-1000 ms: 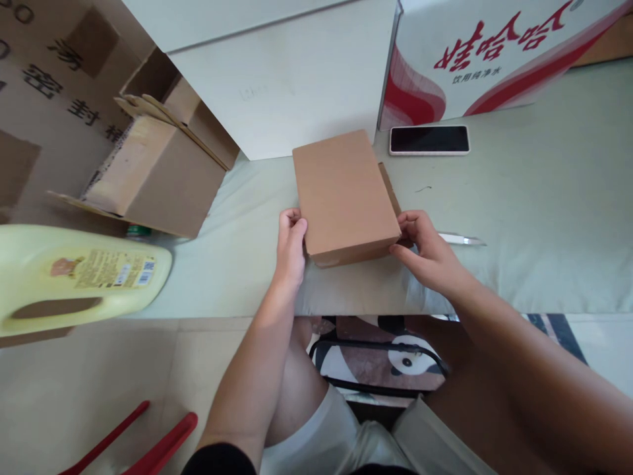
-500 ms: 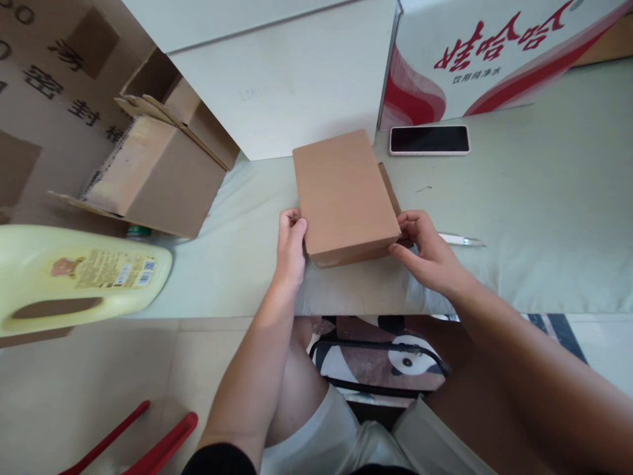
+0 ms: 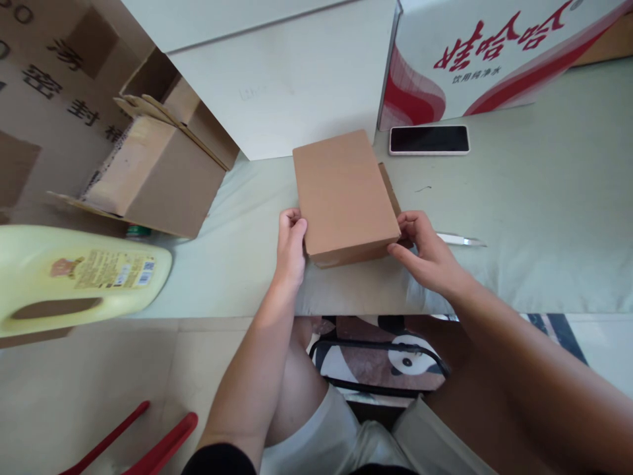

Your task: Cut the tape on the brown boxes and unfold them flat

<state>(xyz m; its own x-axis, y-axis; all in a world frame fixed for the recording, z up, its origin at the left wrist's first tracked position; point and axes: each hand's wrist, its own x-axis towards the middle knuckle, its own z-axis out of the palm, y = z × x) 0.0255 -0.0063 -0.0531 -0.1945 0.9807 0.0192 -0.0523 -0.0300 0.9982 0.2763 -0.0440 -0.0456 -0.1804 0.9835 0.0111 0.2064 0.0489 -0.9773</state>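
Observation:
A brown cardboard box (image 3: 346, 194) rests slightly turned on the pale green cloth surface, close to a white box behind it. A flap (image 3: 389, 188) stands out along its right side. My left hand (image 3: 291, 247) grips the box's left edge, thumb on the near side and fingers curled behind. At the near right corner, my right hand (image 3: 425, 254) holds the box with thumb and fingers around the flap end; some fingertips are hidden. Just right of that hand lies a slim white knife-like tool (image 3: 462, 240), its left end hidden behind the fingers.
A phone (image 3: 429, 140) lies before a red-and-white carton (image 3: 459, 72). The large white box (image 3: 291, 92) stands at the back. Open cardboard cartons (image 3: 168, 178) and a yellow jug (image 3: 119, 277) occupy the left. Below the front edge are a panda-patterned item (image 3: 366, 363) and red handles (image 3: 163, 442).

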